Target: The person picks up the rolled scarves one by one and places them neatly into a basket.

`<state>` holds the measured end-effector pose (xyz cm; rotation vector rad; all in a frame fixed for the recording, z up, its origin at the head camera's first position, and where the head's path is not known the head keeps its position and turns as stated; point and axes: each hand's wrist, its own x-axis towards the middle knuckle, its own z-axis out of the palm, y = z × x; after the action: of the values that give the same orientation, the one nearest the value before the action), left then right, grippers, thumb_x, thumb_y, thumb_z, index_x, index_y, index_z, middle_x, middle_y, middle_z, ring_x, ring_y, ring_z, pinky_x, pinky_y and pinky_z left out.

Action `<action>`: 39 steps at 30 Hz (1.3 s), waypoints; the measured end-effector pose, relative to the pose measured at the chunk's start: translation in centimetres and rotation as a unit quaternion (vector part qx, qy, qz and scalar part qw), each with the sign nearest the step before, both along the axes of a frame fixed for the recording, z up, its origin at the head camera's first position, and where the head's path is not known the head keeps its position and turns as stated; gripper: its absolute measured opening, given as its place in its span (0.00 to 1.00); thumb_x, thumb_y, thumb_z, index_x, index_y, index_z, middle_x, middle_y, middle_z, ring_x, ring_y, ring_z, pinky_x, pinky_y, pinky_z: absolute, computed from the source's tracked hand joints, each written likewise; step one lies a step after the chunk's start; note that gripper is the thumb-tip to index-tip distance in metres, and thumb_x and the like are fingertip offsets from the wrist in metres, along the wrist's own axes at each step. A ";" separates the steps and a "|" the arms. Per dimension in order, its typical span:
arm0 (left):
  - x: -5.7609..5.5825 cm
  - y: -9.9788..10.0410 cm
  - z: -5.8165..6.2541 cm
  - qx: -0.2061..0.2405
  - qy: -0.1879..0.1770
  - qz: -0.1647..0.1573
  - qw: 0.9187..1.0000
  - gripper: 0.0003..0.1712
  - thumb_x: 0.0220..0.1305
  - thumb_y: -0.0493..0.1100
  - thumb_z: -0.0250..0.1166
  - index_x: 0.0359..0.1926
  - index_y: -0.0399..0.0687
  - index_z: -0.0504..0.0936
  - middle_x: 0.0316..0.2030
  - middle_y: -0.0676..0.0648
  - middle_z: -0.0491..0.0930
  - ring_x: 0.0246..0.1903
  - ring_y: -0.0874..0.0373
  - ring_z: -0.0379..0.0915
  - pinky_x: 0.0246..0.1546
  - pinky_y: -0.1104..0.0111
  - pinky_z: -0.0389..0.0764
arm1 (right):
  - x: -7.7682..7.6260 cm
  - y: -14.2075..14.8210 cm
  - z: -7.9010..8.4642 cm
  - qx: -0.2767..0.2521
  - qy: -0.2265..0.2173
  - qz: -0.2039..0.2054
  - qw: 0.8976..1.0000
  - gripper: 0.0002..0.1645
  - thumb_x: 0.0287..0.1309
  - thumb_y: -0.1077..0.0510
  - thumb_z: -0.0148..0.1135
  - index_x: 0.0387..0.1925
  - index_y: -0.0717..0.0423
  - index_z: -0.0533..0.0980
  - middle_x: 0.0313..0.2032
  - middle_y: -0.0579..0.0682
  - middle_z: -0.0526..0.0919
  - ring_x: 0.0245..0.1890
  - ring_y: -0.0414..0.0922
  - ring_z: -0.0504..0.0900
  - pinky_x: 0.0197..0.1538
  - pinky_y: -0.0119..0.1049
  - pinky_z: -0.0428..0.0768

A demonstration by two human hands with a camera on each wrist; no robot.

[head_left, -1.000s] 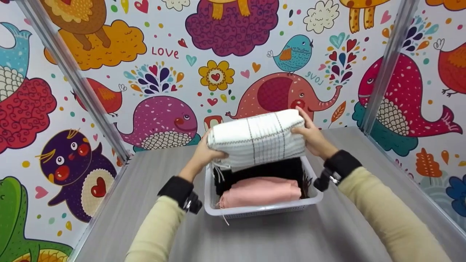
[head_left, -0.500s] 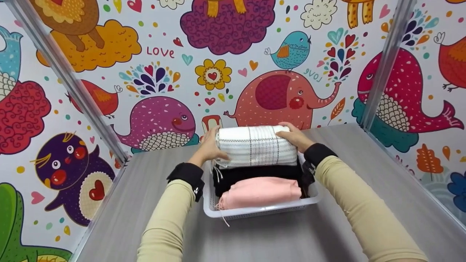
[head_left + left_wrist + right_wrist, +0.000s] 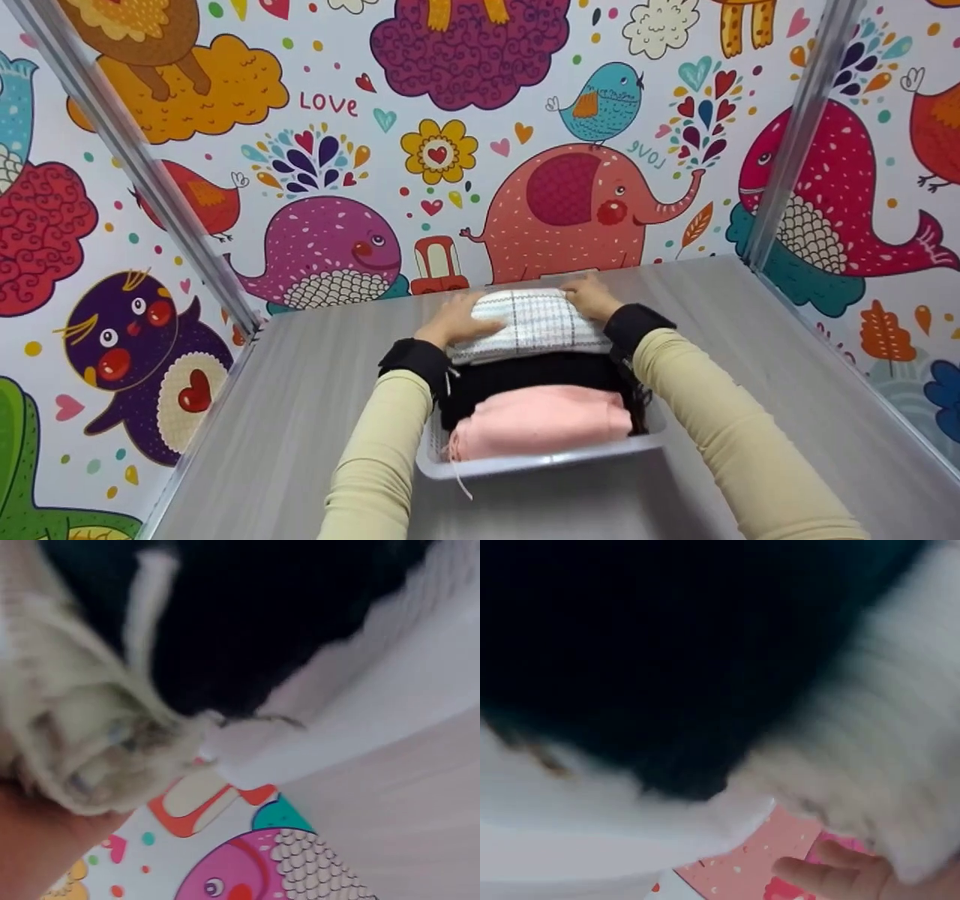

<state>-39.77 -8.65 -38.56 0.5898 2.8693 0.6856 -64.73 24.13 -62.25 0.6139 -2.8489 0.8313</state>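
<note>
A folded white plaid cloth (image 3: 536, 319) with grey stripes and fringe lies at the back of a white plastic basket (image 3: 540, 463). My left hand (image 3: 459, 319) holds its left end, thumb across the front. At the right end my right hand (image 3: 592, 296) has its thumb on the top edge; the right wrist view shows fairly straight fingers (image 3: 829, 870) beyond the cloth. In front of the plaid cloth sit a black folded cloth (image 3: 536, 371) and a pink folded cloth (image 3: 544, 424). The wrist views are blurred, with the black cloth filling much of both.
The basket stands on a grey wood-grain table (image 3: 322, 375). A wall (image 3: 450, 82) printed with cartoon animals rises behind it. Metal posts (image 3: 799, 142) stand at both back corners. A pink fringe strand (image 3: 463, 480) hangs over the basket's front rim.
My hands have lowered the plaid cloth from above the basket into its back part, behind the black cloth. The basket's front rim has shifted slightly toward me.
</note>
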 end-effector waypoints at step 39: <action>1.4 -4.1 -1.3 0.018 0.129 -0.039 0.991 0.45 0.53 0.64 0.60 0.67 0.49 0.59 0.66 0.42 0.57 0.66 0.42 0.48 0.63 0.45 0.49 | 23.6 -3.5 23.2 -0.010 -0.072 0.042 0.996 0.33 0.70 0.47 0.33 0.61 0.70 0.61 0.59 0.69 0.66 0.60 0.64 0.63 0.60 0.55 0.61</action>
<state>-38.41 -12.71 -39.86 0.8491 3.0523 0.6972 -41.11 20.68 -39.03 0.7026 -2.9567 0.9520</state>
